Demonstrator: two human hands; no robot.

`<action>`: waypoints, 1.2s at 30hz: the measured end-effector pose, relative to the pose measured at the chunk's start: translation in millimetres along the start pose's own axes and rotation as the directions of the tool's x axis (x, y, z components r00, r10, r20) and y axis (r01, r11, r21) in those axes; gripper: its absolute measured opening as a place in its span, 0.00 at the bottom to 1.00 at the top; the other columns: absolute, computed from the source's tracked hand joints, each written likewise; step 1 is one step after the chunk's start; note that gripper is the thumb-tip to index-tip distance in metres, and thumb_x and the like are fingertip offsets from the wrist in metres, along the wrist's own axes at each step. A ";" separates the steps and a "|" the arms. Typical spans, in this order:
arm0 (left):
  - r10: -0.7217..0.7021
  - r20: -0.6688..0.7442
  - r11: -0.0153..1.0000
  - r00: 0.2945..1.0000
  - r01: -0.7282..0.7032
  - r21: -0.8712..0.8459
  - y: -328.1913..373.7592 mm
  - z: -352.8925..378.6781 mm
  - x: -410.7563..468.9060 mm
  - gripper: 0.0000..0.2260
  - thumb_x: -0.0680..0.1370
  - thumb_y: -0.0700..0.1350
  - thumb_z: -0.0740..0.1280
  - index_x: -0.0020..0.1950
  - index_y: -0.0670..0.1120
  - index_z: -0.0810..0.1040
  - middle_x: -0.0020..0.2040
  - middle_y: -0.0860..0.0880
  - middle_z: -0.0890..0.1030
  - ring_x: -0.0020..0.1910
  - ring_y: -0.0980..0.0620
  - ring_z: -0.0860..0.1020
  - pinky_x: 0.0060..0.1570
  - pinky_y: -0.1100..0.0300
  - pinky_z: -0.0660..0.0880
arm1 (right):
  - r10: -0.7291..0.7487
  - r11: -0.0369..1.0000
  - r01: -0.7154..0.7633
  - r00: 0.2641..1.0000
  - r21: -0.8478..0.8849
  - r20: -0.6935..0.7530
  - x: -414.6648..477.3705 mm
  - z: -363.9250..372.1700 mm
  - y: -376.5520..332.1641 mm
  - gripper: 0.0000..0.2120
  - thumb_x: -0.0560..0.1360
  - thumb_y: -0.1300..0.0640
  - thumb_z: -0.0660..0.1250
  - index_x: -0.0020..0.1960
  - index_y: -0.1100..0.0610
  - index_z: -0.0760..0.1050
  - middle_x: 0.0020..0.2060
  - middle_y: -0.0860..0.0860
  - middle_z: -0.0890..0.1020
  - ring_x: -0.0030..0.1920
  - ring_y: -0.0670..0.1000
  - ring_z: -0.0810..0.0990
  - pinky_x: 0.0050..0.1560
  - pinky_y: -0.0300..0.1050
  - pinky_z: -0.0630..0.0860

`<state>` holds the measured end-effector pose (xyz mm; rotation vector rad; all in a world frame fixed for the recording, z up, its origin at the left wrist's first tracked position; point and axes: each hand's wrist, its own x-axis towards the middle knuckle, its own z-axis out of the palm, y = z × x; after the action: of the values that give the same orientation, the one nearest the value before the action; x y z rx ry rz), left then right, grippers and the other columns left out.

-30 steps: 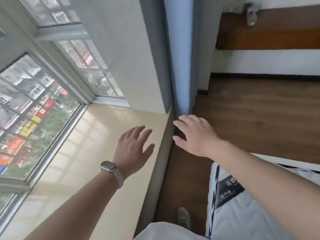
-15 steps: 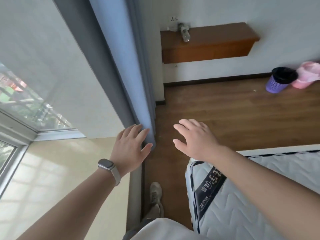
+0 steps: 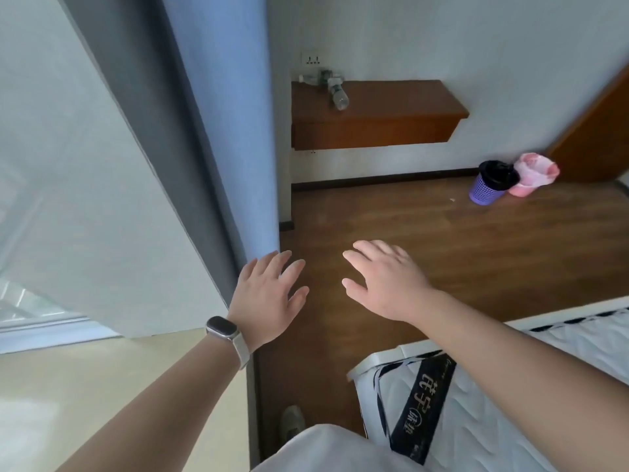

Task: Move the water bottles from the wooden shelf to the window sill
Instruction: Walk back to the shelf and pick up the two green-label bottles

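A wall-mounted wooden shelf (image 3: pixel 391 107) hangs across the room. At its left end a clear water bottle (image 3: pixel 338 93) stands out, and at least one more bottle (image 3: pixel 311 79) lies behind it against the wall. The cream window sill (image 3: pixel 102 386) is at the lower left. My left hand (image 3: pixel 269 298), with a watch on the wrist, hovers open just past the sill's right edge. My right hand (image 3: pixel 384 279) hovers open over the wooden floor. Both hands hold nothing and are far from the shelf.
A blue-grey curtain (image 3: pixel 218 131) hangs between sill and shelf. A mattress corner (image 3: pixel 476 420) juts in at the lower right. A purple bin (image 3: pixel 490 183) and a pink bin (image 3: pixel 532 173) stand by the far wall. Wooden floor (image 3: pixel 425 226) stretches to the shelf.
The view has swung right, away from the window toward the room. The shelf with bottles and the bins came into view. Both hands stay open and held out.
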<state>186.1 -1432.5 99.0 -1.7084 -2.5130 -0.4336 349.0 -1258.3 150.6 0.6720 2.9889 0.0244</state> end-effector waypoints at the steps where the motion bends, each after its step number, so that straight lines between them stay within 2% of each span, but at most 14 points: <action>1: 0.009 0.004 1.000 1.000 -0.009 0.002 -6.0 1.2 7.3 0.20 0.79 0.55 0.64 0.68 0.47 0.76 0.68 0.43 0.77 0.68 0.39 0.73 0.65 0.40 0.69 | 0.007 1.000 -0.007 1.000 0.000 -0.003 7.4 -0.4 -2.8 0.26 0.78 0.39 0.56 0.71 0.50 0.69 0.68 0.50 0.72 0.68 0.55 0.67 0.65 0.53 0.64; 8: 0.079 -0.041 0.997 0.996 -0.079 -0.006 -20.8 6.2 59.3 0.19 0.78 0.54 0.67 0.66 0.47 0.77 0.66 0.43 0.78 0.66 0.38 0.75 0.65 0.38 0.70 | 0.067 0.998 -0.067 0.998 0.015 0.020 39.6 -1.7 4.0 0.26 0.78 0.39 0.56 0.72 0.50 0.68 0.70 0.49 0.70 0.69 0.55 0.67 0.65 0.54 0.65; 11: 0.083 -0.030 0.996 0.996 -0.083 -0.013 -19.3 10.6 84.0 0.19 0.79 0.54 0.67 0.67 0.48 0.77 0.67 0.43 0.78 0.66 0.39 0.75 0.66 0.38 0.69 | 0.113 0.993 -0.113 0.994 0.033 0.011 57.1 -2.9 23.2 0.27 0.78 0.38 0.55 0.72 0.49 0.68 0.71 0.50 0.70 0.69 0.55 0.67 0.65 0.54 0.65; 16: 0.121 -0.032 0.992 0.992 -0.122 -0.026 -18.3 22.7 132.3 0.18 0.78 0.51 0.69 0.66 0.46 0.78 0.66 0.42 0.79 0.66 0.38 0.76 0.64 0.38 0.71 | 0.162 0.984 -0.162 0.987 0.070 0.012 91.0 1.3 58.2 0.31 0.75 0.36 0.47 0.72 0.48 0.67 0.72 0.49 0.69 0.70 0.55 0.67 0.65 0.56 0.66; 20: 0.127 -0.042 0.992 0.991 -0.128 -0.021 -18.2 31.8 189.8 0.18 0.76 0.50 0.71 0.65 0.46 0.79 0.64 0.42 0.80 0.63 0.38 0.77 0.59 0.37 0.74 | 0.188 0.977 -0.186 0.982 0.108 -0.009 129.5 5.2 92.7 0.31 0.75 0.36 0.47 0.72 0.49 0.68 0.71 0.50 0.71 0.69 0.56 0.69 0.64 0.56 0.68; 25: 0.112 0.017 0.994 0.994 -0.112 0.019 -12.7 40.1 270.9 0.19 0.78 0.52 0.68 0.67 0.48 0.77 0.66 0.45 0.79 0.65 0.41 0.76 0.65 0.41 0.71 | 0.205 0.967 -0.200 0.979 0.156 -0.016 178.0 7.5 149.1 0.30 0.76 0.37 0.49 0.72 0.49 0.68 0.71 0.51 0.71 0.69 0.56 0.68 0.64 0.55 0.68; 29: 0.104 0.104 0.986 0.989 -0.117 0.122 -4.4 43.3 338.6 0.23 0.79 0.59 0.64 0.72 0.53 0.73 0.72 0.47 0.74 0.71 0.44 0.71 0.70 0.45 0.66 | 0.207 0.964 -0.194 0.977 0.179 -0.053 214.4 -0.8 200.7 0.29 0.77 0.39 0.50 0.71 0.51 0.70 0.69 0.53 0.74 0.68 0.57 0.71 0.65 0.56 0.69; 32: 0.102 0.122 0.978 0.987 -0.122 0.168 0.5 41.6 378.6 0.24 0.79 0.62 0.62 0.73 0.54 0.71 0.73 0.47 0.74 0.72 0.44 0.70 0.70 0.45 0.65 | 0.207 0.962 -0.188 0.975 0.196 -0.076 238.0 -5.9 232.5 0.28 0.78 0.39 0.49 0.70 0.51 0.71 0.68 0.53 0.75 0.68 0.56 0.72 0.66 0.56 0.70; 36: 0.120 0.143 0.974 0.982 -0.145 0.174 3.9 38.5 424.2 0.25 0.80 0.60 0.61 0.74 0.52 0.70 0.74 0.47 0.72 0.73 0.44 0.68 0.70 0.45 0.65 | 0.195 0.966 -0.171 0.974 0.194 -0.112 265.8 -10.4 266.1 0.25 0.79 0.39 0.53 0.70 0.50 0.71 0.69 0.51 0.74 0.69 0.55 0.72 0.68 0.53 0.68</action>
<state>32.9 -1038.9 154.5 -1.8723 -2.4145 -0.0771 222.3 -904.0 150.3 1.0044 3.0665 -0.2071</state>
